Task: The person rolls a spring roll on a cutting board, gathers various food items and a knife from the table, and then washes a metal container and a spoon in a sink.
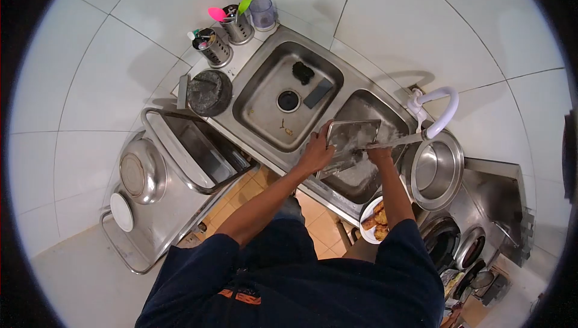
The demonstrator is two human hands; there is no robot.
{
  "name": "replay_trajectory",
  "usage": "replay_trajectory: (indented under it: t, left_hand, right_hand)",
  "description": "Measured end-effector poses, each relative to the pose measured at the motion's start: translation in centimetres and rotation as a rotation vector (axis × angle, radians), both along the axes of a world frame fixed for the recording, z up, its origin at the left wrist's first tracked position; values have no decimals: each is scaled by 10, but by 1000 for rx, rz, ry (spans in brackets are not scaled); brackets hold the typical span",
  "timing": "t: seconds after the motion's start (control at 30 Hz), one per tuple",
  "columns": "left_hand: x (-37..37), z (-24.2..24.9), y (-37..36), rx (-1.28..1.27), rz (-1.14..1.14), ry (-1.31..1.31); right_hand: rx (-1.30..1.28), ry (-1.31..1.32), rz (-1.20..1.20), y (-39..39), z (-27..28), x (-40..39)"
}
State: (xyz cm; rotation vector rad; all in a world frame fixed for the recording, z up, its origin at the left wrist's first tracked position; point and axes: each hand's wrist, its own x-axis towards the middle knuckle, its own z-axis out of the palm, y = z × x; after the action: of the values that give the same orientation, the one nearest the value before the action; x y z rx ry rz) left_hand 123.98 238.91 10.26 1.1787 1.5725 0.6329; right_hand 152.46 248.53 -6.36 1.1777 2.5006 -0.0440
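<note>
A rectangular metal tray is tilted over the right sink basin, under running water. My left hand is closed around the tray's left edge, fingers on the rim. My right hand is at the tray's right side, right where the water lands; splashing hides its fingers. The stream pours from a white curved tap on the right and spatters across the tray and basin.
The left basin holds a black scrubber, a grey pad and food scraps. A large metal pot stands right; a plate of fried food sits near my right forearm. Utensil holders, a stone mortar and a metal cart are left.
</note>
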Motion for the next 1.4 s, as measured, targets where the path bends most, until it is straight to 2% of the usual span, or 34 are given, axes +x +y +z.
replay_trajectory:
  t: [0.1, 0.2, 0.3, 0.4, 0.5, 0.6, 0.7, 0.73, 0.8, 0.87, 0.9, 1.0, 1.1, 1.2, 1.3, 1.4]
  left_hand:
    - [-2, 1, -4, -34, -65, 91]
    - [-8, -4, -1, -127, -96, 109]
    - [-10, -30, -7, -17, -6, 95]
    - [-11, -54, -14, 113, 83, 51]
    - [-20, -36, -17, -77, 128, -198]
    - [-14, -1, -27, -292, 216, -416]
    - [-7, -13, -37, -384, 316, -525]
    - [-8, -16, -38, -383, 312, -530]
    - [-11, -26, -41, -378, 300, -543]
    - [-15, -46, -44, -364, 284, -561]
    - [-16, -39, -43, -388, 302, -575]
    - [-17, -14, -41, -529, 404, -627]
    - [-18, -45, -52, -351, 325, -601]
    - [-21, -47, -53, -528, 360, -633]
    - [-26, -28, -55, -490, 427, -601]
    - [-32, -51, -66, -343, 333, -550]
  right_hand:
    - [-19, -8, -178, 10, 9, -9]
    - [-83, 2, -161, 12, 19, -12]
    - [-254, -73, -169, -10, 29, -21]
    - [-494, 33, -308, -15, 23, -25]
    - [-431, 261, -316, -17, -47, -5]
    - [-332, 396, -592, -33, -42, -37]
    - [-360, 603, -573, -29, -40, -65]
    - [-489, 615, -692, -29, -19, -79]
    - [-751, 631, -928, -33, 63, -114]
    - [-545, 644, -586, -46, 53, -119]
    - [-440, 643, -414, -51, 57, -124]
    - [-710, 653, -363, -57, 73, -138]
    - [-860, 806, -271, -56, 85, -141]
    - [-518, 717, -185, -45, 60, -122]
    - [-369, 633, -328, -29, 45, -99]
    - [-230, 775, -747, -13, 45, -90]
